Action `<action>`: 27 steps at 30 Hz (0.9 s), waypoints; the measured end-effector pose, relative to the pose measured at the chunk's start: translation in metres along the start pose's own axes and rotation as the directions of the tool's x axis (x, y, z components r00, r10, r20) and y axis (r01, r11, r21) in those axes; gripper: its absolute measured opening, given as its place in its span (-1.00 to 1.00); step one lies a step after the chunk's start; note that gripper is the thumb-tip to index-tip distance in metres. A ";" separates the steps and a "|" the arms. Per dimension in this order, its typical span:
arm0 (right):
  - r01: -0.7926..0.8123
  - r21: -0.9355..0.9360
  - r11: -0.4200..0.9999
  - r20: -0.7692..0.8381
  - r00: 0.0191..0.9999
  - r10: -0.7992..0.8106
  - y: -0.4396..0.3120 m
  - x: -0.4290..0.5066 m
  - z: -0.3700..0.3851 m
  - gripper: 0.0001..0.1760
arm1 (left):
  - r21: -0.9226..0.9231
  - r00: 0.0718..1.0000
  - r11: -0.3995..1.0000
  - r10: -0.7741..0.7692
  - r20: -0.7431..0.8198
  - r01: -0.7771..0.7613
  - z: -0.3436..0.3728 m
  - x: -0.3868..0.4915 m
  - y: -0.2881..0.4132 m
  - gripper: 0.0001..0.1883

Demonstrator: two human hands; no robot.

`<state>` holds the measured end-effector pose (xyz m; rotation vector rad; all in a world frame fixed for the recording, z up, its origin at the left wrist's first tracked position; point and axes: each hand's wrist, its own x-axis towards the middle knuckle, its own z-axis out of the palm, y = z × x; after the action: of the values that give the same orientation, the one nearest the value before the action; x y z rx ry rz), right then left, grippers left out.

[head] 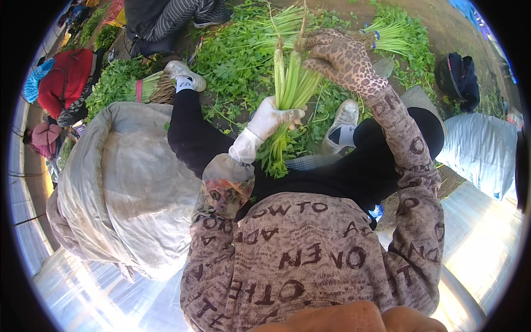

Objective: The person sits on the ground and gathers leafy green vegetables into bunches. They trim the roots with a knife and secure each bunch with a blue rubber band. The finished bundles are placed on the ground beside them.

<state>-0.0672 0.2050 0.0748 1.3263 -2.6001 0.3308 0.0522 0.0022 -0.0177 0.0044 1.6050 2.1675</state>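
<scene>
My left hand, in a white glove, is closed around a small bunch of celery. The root ends point away from me, and the leafy tops hang toward my lap. My right hand, in a leopard-print glove, is beside the root end with its fingers curled. Whether those fingers pinch a stalk is hidden. Beneath the bunch, loose celery spreads over the ground between and beyond my shoes. Celery bundles with blue ties lie past my right hand. To the left rests a thicker celery bundle with a reddish band.
A large bulk under grey-white cloth stands against my left side. On the right are a pale sack and a dark object. A person in striped trousers is ahead; a person in red bends at far left.
</scene>
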 end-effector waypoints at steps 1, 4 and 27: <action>-0.115 0.110 0.987 -0.117 0.985 0.128 0.003 -0.001 0.005 -0.58 | -0.038 1.000 0.999 0.013 0.017 -0.012 0.000 0.002 0.002 -0.61; -0.341 0.487 0.804 -0.359 0.761 0.540 0.019 0.001 0.011 -0.72 | -0.039 0.999 0.999 0.024 0.035 -0.022 0.003 0.007 0.010 -0.59; 0.091 0.983 0.158 -0.163 0.824 0.543 -0.078 -0.016 0.032 -0.82 | -0.307 0.928 0.886 0.280 -0.246 -0.349 -0.036 0.019 0.004 -0.40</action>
<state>0.0028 0.1635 0.0483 0.6930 -1.9127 2.4084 0.0241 -0.0246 -0.0306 -0.0603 1.3716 2.7615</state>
